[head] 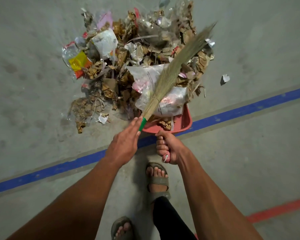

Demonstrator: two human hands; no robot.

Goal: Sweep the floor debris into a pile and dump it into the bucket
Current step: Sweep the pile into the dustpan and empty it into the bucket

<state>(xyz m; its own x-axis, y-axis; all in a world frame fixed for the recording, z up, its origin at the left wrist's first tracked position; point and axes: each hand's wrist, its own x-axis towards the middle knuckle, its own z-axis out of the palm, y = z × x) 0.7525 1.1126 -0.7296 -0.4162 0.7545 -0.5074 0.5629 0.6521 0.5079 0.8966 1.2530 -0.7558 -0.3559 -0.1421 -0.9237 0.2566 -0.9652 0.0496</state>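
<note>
Fingers of the right hand (pixel 168 149) curl tight round the pink handle of the red dustpan (pixel 182 122). Just beside it, the left hand (pixel 126 142) holds the green grip of the grass broom (pixel 173 71). Past both hands, the broom leans over the trash pile (pixel 128 66). Some trash lies in the dustpan.

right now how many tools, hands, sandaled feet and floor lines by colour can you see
tools: 2, broom and dustpan
hands: 2, left hand, right hand
sandaled feet: 2
blue line: 1
red line: 1
total: 8
</note>
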